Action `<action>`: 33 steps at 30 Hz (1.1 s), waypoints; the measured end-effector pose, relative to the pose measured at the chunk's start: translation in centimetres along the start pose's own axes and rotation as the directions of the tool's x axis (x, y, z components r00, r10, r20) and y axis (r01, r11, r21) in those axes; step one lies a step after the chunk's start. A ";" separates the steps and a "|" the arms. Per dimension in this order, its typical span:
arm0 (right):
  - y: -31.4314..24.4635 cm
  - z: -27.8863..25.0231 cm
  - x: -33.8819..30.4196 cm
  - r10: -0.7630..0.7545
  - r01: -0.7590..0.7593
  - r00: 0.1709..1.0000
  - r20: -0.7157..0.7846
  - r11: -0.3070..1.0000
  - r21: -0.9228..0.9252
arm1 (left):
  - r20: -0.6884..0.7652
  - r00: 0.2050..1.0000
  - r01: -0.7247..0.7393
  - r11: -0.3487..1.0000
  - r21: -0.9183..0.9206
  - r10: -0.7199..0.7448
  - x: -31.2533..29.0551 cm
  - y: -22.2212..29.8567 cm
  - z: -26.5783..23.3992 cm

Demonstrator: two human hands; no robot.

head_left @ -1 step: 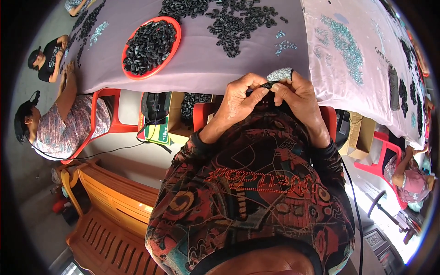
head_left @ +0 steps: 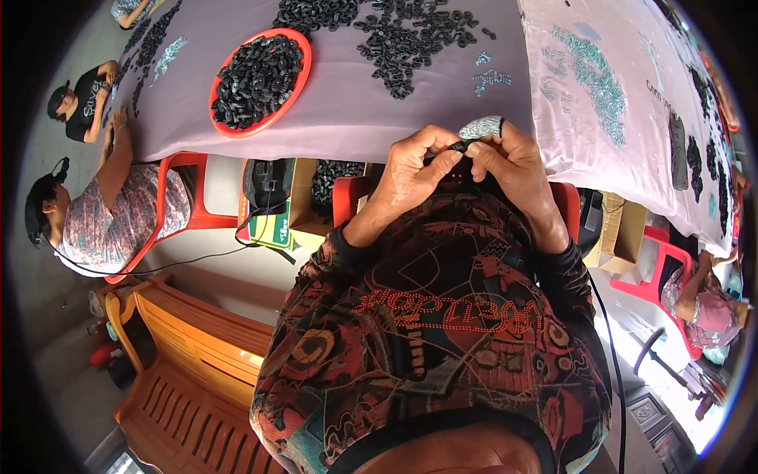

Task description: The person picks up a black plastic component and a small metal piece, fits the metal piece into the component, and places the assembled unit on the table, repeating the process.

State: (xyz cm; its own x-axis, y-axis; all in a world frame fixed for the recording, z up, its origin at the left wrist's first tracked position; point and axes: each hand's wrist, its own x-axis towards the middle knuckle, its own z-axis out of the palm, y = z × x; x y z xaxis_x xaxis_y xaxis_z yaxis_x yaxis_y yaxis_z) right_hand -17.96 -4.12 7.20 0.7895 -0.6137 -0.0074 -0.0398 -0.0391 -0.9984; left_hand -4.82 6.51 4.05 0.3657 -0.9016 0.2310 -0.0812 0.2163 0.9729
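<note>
Thumb and fingers of my left hand (head_left: pixel 412 172) pinch a small black part (head_left: pixel 459 147) just over the near edge of the table. My right hand (head_left: pixel 509 167) is closed on the same part from the other side, fingertips meeting the left ones. A grey knitted finger cover (head_left: pixel 482 128) is on one right finger. Most of the part is hidden by my fingertips, so its exact shape cannot be made out. Farther off on the purple-grey cloth (head_left: pixel 339 118) lie a pile of black ring-like parts (head_left: pixel 403 51) and a few small light-blue pieces (head_left: pixel 491 80).
A red basin (head_left: pixel 309 69) heaped with black parts stands left on the table. More light-blue pieces (head_left: pixel 596 75) lie on the pink cloth at right. Cardboard boxes (head_left: pixel 624 229) sit below. A wooden bench (head_left: pixel 189 332) is behind left. Other people (head_left: pixel 118 213) sit along the table.
</note>
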 end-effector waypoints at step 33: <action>0.1 0.4 -0.6 -0.278 0.314 0.947 0.158 0.708 -0.633 | -0.067 0.993 -0.078 0.956 0.283 0.101 -1.2 -0.7 0.9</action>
State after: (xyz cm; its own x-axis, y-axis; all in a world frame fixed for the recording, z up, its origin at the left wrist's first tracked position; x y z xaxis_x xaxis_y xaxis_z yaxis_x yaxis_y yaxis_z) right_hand -18.15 -3.45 7.06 0.8558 -0.4460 0.2621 -0.1682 -0.7190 -0.6744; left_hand -6.06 7.12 3.12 0.4169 -0.8482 0.3269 -0.3689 0.1709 0.9136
